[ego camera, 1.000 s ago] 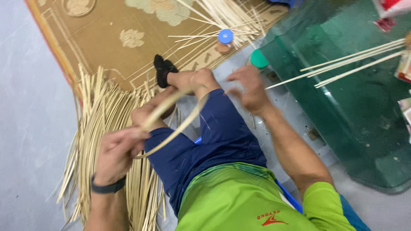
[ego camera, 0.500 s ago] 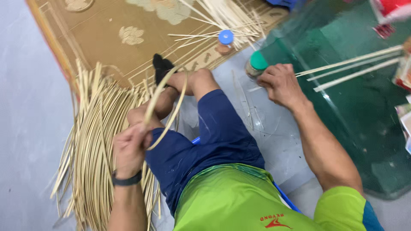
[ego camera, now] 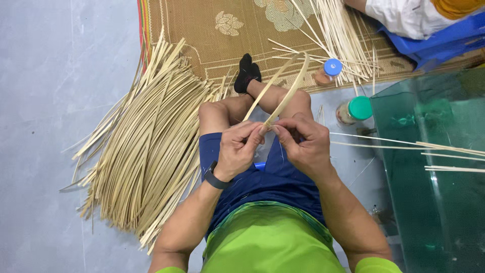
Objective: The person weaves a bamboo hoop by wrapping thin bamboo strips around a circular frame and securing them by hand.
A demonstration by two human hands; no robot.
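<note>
Both hands meet over lap: left hand (ego camera: 237,149) and right hand (ego camera: 303,144) pinch ends of bent bamboo strip (ego camera: 283,93), looped above knees; bamboo strip pile (ego camera: 146,146) on floor at left

a smooth grey-blue floor (ego camera: 45,76) fills the left of the frame. a tan woven mat (ego camera: 202,25) with pale flower patterns lies across the top. a green glass tabletop (ego camera: 434,202) occupies the right side.
</note>
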